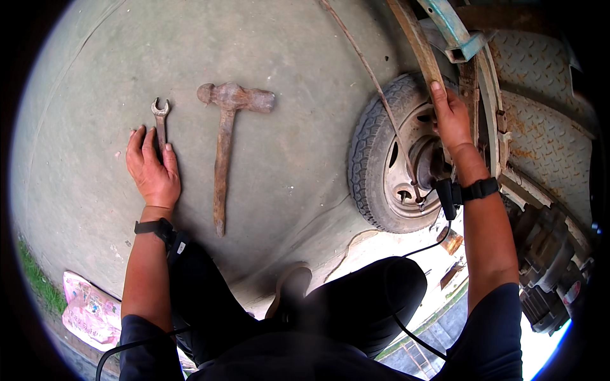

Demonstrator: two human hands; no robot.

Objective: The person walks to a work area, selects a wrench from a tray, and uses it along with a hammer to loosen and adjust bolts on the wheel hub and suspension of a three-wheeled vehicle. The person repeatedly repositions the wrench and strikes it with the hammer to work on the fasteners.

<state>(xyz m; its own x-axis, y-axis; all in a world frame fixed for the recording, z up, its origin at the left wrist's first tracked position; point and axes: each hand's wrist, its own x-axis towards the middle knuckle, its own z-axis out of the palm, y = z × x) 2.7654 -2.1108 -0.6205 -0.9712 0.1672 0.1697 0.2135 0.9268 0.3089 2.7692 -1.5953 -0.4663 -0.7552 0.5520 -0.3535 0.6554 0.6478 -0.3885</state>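
On the concrete floor, an open-end wrench (161,115) lies with its jaw pointing away from me. My left hand (154,174) rests over its handle, thumb on one side and fingers on the other; the palm hides the lower end. At the right, my right hand (452,120) is closed around a long, rusty flat bar (416,41), its thumb lying along the top and its fingertips hidden. Beside that hand is a wheel with a black tire (368,152) and a pale rim. A thin rusty rod (372,76) slants across the wheel.
A rusty hammer (222,146) with a wooden handle lies between my hands. A blue-green square tube (454,28) juts in above the wheel. Rusty tread plate (540,120) and a dark motor-like part (546,273) fill the right. A pink sack (89,311) lies at lower left.
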